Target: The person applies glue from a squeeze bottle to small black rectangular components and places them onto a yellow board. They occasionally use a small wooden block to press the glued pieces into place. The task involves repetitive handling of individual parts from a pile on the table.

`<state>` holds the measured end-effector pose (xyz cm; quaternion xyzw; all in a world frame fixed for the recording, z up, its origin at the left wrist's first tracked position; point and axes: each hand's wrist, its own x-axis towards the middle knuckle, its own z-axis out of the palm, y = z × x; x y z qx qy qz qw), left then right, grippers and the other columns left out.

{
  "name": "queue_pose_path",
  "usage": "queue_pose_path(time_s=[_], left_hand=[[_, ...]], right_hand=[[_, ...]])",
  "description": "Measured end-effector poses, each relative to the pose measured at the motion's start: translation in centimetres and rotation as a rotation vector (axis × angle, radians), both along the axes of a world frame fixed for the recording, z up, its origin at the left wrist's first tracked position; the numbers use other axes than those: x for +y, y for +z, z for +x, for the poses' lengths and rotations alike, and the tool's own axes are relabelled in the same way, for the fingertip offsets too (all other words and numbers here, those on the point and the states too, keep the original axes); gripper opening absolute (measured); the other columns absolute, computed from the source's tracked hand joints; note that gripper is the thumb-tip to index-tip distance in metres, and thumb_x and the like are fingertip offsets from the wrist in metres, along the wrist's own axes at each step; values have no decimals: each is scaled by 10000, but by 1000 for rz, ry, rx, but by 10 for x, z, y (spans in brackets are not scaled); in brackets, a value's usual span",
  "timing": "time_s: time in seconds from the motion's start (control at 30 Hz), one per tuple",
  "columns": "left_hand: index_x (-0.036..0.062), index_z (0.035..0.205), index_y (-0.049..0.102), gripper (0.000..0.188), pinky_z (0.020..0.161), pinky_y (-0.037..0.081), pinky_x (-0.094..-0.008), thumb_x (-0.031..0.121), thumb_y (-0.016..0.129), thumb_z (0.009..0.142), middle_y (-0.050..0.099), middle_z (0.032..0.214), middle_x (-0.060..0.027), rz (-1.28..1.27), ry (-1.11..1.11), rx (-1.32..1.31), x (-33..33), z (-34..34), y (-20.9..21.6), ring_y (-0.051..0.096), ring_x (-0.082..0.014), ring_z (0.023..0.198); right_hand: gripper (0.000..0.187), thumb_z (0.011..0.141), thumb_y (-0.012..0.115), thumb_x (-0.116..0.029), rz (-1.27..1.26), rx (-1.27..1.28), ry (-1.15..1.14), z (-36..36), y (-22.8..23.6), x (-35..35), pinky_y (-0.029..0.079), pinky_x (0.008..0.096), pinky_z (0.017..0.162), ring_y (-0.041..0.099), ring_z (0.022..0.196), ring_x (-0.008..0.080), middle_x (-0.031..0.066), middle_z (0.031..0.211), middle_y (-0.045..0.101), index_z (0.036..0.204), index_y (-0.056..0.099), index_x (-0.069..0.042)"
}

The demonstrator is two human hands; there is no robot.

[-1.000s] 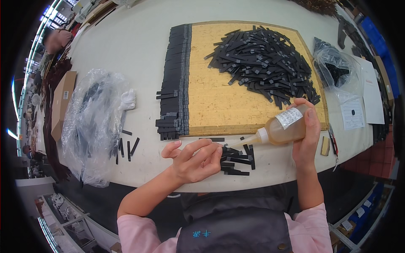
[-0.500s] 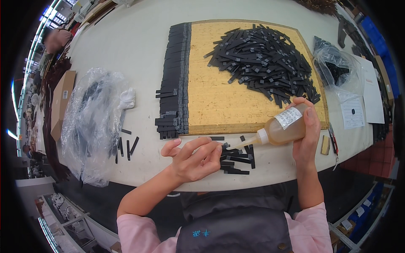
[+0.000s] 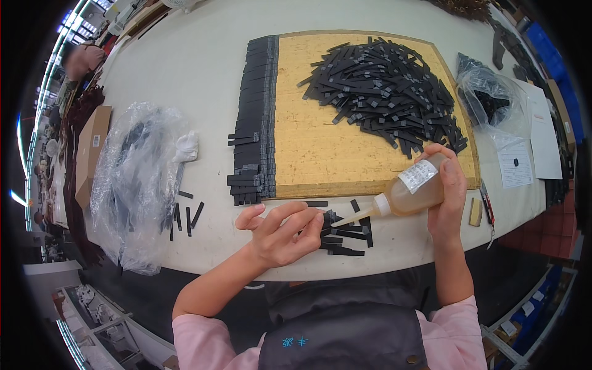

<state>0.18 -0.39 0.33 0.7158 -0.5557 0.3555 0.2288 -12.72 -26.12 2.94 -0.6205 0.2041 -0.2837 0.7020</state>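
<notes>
The right hand [image 3: 449,200] is gripping a translucent amber plastic squeeze bottle [image 3: 412,192], tilting its nozzle onto a small cluster of flat black strips [image 3: 342,232] at the pale counter's [image 3: 185,74] near edge. The left hand [image 3: 280,234], fingers curled closed, is pinning those strips. They look light, thin and stiff, best pinched by their edges; the bottle looks soft.

bottle [image 3: 414,190] tilt slightly lower, hands same spot
</notes>
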Motion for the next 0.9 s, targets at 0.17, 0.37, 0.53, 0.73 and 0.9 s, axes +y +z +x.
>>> queue_pose_path(time_s=[0.17, 0.37, 0.53, 0.73, 0.9], left_hand=[[286, 736, 595, 230, 1013, 207, -415, 94, 720, 756, 660, 831, 139, -5, 1, 1, 2, -1, 1, 628, -56, 815], [286, 734, 595, 216, 1025, 206, -412, 103, 709, 757, 668, 827, 139, -36, -7, -4, 1, 0, -1, 625, -54, 799], [293, 731, 589, 221, 1032, 203, -409, 106, 705, 755, 676, 824, 138, -39, -4, -16, 1, -1, -1, 630, -54, 803], [296, 723, 580, 230, 1024, 207, -408, 110, 712, 755, 676, 832, 140, -34, 1, -19, 1, -1, -2, 634, -55, 813], [296, 715, 567, 252, 1018, 208, -414, 102, 725, 744, 674, 843, 144, -19, -7, -17, 1, -1, -1, 632, -55, 828]], right_hand=[[410, 1028, 472, -384, 179, -34, -7, 1, 2, -1, 491, 258, 854, 612, 961, 127, 81, 1022, 615, 1211, 569, -30], [368, 1035, 494, -334, 115, -39, -73, 3, 4, 4, 467, 252, 882, 607, 961, 110, 74, 1010, 629, 1192, 598, -18], [351, 1033, 504, -320, 124, -28, -57, 3, 4, 3, 465, 247, 882, 605, 961, 103, 68, 1016, 631, 1193, 605, -24], [351, 1031, 508, -322, 116, -22, -56, 4, 4, 5, 462, 241, 874, 599, 960, 94, 60, 1022, 628, 1188, 613, -27], [353, 1030, 514, -327, 96, -13, -63, 4, 4, 5, 460, 235, 865, 596, 958, 92, 51, 1023, 626, 1185, 618, -28]])
